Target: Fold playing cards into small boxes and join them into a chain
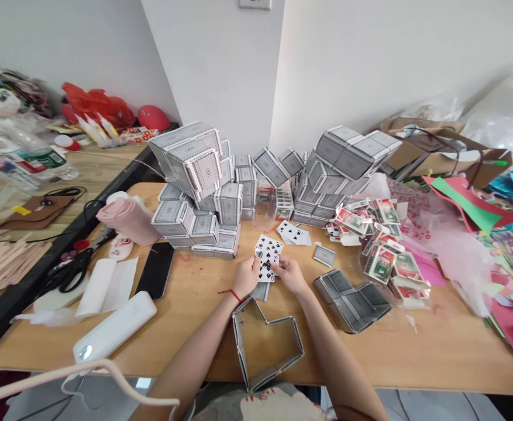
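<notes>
My left hand (248,273) and my right hand (289,273) are closed on playing cards (268,251), one from each side, with spade faces up. Beneath them, a face-down card (261,290) lies on the table. Nearer to me, between my forearms, stands an open heart-like frame (237,339) made of folded cards. Beyond my hands are a few loose face-up cards (294,234). To the right lie a small face-down card piece (324,255) and a grey card-covered block (353,301) of similar outline.
Stacked card-backed blocks rise at left (195,222) and right (322,187). Opened card boxes (383,257) pile up on the right. A black phone (155,269), white device (114,326), paper roll (97,286) and scissors (74,269) lie left. A pale cable (120,380) crosses the front.
</notes>
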`<state>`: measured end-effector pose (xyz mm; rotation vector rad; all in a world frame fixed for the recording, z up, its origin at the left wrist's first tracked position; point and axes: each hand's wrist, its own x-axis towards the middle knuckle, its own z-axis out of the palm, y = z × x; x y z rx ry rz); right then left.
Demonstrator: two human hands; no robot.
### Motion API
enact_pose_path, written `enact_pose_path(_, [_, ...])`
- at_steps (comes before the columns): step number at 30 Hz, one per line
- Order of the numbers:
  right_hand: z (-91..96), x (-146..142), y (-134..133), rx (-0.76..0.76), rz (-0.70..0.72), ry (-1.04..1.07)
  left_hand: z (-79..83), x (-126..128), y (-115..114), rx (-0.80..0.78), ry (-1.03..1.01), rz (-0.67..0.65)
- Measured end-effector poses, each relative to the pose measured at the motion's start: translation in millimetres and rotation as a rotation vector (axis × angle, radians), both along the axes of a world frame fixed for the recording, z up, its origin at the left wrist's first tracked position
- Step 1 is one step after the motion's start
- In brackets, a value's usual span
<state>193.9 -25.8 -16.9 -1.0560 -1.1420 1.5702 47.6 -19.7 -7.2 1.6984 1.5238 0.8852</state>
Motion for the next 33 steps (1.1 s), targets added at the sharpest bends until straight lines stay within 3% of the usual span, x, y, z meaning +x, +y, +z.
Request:
enact_pose_path(7, [1.7, -5, -1, -0.01, -0.056, -0.023, -0.4, -5, 2, -0.034, -0.156, -0.027])
enact_pose_path(11, [3.0, -6, -1, -0.032, -0.012, -0.041, -2.8, -5, -2, 0.011, -0.222, 0.015])
enact_pose_path(16, [5.1, -6, -1, -0.034, 0.048, -0.093, -3.3, -3, -4, 0.039, -0.171, 0.087])
enact_pose_path(25, [4.3, -7, -3, -0.047, 0.021, -0.1, -0.7, 2, -2, 0.031, -0.043, 0.151])
enact_pose_path(33, [6.5, -3, -2, -0.04, -0.08, -0.072, 1.2, -15, -3, -0.148, -0.383, -0.068])
